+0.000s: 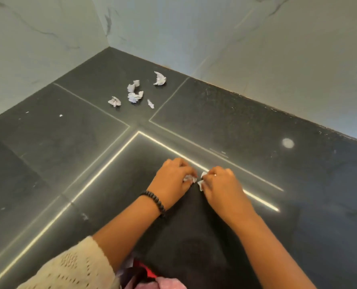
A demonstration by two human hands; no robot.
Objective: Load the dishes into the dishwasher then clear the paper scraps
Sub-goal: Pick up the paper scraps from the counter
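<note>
Two hands work close together low over the dark tiled floor [236, 113]. The left hand [173, 176] has its fingers curled, pinching a crumpled white scrap [189, 178] at the fingertips, and a black beaded bracelet [155, 202] circles that wrist. The right hand [219, 180] is likewise curled, its fingers clamped on a second white scrap [201, 180] that shows at the thumb side; a ring sits on one finger. The two held scraps are just beside each other, nearly touching, above a black garment [190, 236] that covers the person's lap or knee. A cream knitted sleeve [77, 268] covers the left upper arm at the bottom left edge of the view.

Several more paper scraps lie loose on the floor toward its far corner, where two pale marbled walls [256, 38] meet: a cluster of crumpled scraps [134, 94] with the largest loose scrap [159, 78] set a little apart, nearer the right-hand wall. These are well apart from the hands. Bright thin lines mark the floor tile joints, one running just beyond the fingers.
</note>
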